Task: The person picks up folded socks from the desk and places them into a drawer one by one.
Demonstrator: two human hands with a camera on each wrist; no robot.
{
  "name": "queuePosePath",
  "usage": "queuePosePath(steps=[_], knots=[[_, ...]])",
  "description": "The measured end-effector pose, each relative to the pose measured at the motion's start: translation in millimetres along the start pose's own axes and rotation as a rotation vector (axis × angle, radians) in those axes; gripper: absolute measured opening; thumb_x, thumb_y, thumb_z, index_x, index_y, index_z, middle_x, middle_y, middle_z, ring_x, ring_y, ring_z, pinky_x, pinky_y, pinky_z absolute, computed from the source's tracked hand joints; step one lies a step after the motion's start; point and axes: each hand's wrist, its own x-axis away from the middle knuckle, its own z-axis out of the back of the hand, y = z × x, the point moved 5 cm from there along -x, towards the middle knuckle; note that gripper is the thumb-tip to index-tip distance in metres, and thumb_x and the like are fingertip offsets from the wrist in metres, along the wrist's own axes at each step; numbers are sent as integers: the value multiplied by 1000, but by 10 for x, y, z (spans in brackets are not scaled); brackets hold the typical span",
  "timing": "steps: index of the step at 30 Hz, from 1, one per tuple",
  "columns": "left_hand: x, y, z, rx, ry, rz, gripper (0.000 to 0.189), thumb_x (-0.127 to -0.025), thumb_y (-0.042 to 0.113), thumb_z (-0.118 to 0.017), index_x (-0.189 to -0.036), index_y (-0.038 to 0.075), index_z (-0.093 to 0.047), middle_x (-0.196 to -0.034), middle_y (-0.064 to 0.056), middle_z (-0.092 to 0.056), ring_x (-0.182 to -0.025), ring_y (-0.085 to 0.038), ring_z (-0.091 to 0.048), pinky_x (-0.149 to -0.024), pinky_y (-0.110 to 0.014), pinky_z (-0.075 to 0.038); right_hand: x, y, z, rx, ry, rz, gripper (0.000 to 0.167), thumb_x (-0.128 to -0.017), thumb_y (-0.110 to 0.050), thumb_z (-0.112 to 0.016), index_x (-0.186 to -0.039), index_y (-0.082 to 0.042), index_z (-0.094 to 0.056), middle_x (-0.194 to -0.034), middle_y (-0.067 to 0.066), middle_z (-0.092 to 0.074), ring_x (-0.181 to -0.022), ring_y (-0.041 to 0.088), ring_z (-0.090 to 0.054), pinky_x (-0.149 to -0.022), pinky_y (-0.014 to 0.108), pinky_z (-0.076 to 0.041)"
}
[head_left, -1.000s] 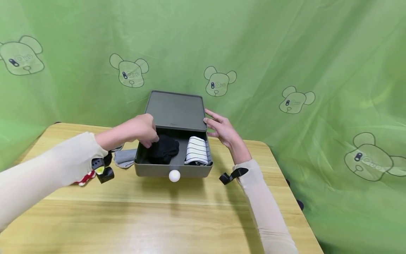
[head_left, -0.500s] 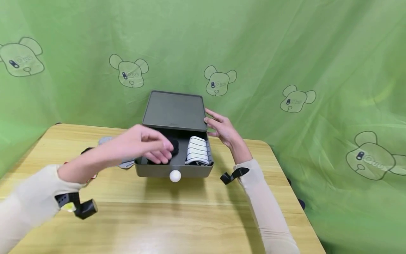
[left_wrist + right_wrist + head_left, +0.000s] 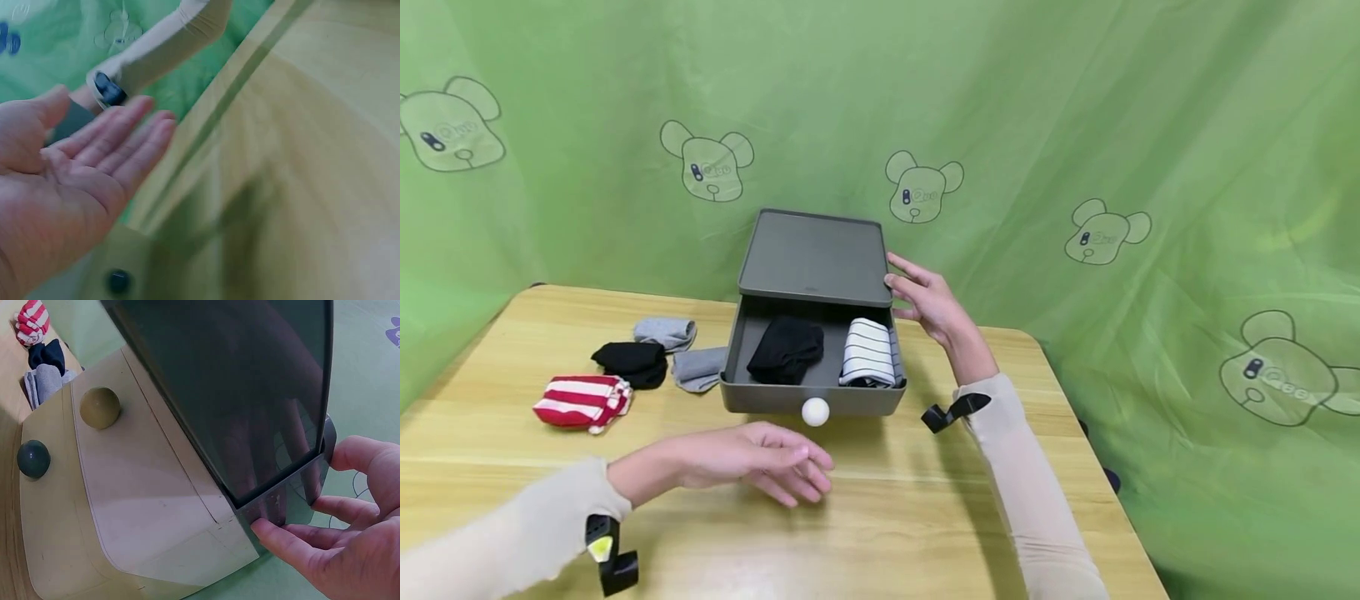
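A grey storage box [image 3: 816,258] stands at the back of the table with its drawer [image 3: 767,402] pulled out by a white knob [image 3: 815,412]. Inside lie a folded black cloth [image 3: 786,350] at the left and a rolled white cloth with dark stripes [image 3: 867,354] at the right. My left hand [image 3: 730,458] hovers in front of the drawer, palm sideways, fingers loosely extended and holding nothing. Against the box's right side, my right hand [image 3: 928,304] rests its spread fingertips; the right wrist view shows thumb [image 3: 350,453] and fingers touching the wall near a corner.
On the table [image 3: 880,517], left of the drawer, lie a red-and-white striped bundle [image 3: 580,402], a black folded cloth [image 3: 631,364] and two grey folded cloths, one farther back [image 3: 666,332] and one [image 3: 698,368] beside the drawer. A green curtain [image 3: 1000,108] hangs behind.
My left hand has come out of the drawer, away from the black cloth, and moved down toward the front, its fingers opening. My right hand stays at the box's side.
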Motion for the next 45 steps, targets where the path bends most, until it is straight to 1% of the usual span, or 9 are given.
queuePosePath(steps=[3,5,8,11,19,28,37,42,45], knots=[[-65,-138,35,120,-10,-88,53,-113,30,-35,-153,-4,-34,-151,-26,-49,-138,-40,-51,-115,-48,-45,2,-2,-12,-4,-5,-3,60,-101,-17,-61,-157,-22,-40,-169,12,-23,-148,39,-37,-113,53,-46],[-104,-194,53,180,-3,-144,54,-113,31,-33,-156,-2,-31,-153,-23,-48,-140,-39,-50,-116,-48,-44,3,-1,-25,-7,-8,-3,60,-101,-17,-61,-157,-22,-40,-169,13,-22,-148,39,-37,-113,54,-46],[-150,-232,74,247,19,-206,52,-113,31,-33,-155,1,-33,-152,-20,-51,-136,-32,-56,-116,-45,-45,5,0,-42,-10,-13,2,60,-101,-16,-60,-157,-21,-40,-169,14,-22,-148,40,-36,-114,55,-45],[-180,-232,82,277,30,-245,49,-112,31,-35,-153,4,-40,-147,-14,-57,-131,-25,-60,-113,-41,-48,8,-2,-43,-5,-8,9,59,-101,-16,-61,-157,-21,-40,-169,14,-23,-148,40,-37,-114,55,-45],[-195,-186,40,366,-24,-343,41,-113,26,-34,-146,9,-50,-140,-5,-64,-128,-20,-63,-113,-37,-48,7,-2,-22,7,-8,21,58,-103,-17,-58,-158,-20,-39,-169,14,-24,-147,39,-40,-109,51,-49],[-202,-143,37,392,36,-355,35,-112,23,-37,-138,10,-57,-132,-4,-69,-123,-20,-66,-113,-40,-48,34,5,-3,11,-6,15,60,-102,-17,-59,-158,-20,-38,-169,14,-24,-147,39,-40,-107,48,-51],[-251,-65,198,453,111,-387,34,-112,22,-36,-134,11,-60,-128,-5,-71,-118,-19,-69,-108,-38,-52,20,28,4,-3,-5,9,61,-101,-17,-60,-158,-19,-38,-168,15,-25,-145,38,-42,-103,43,-55],[-303,-30,294,450,141,-386,35,-113,23,-36,-135,8,-58,-126,-4,-72,-114,-18,-70,-108,-37,-53,18,8,-3,-1,-4,9,61,-102,-17,-60,-158,-21,-38,-166,15,-30,-144,37,-44,-105,44,-54],[-333,-1,357,449,178,-387,36,-112,23,-36,-136,7,-57,-124,-3,-72,-112,-17,-71,-106,-36,-54,14,-3,-9,-8,-2,9,60,-102,-17,-60,-158,-21,-39,-165,14,-32,-144,36,-46,-103,42,-55]])
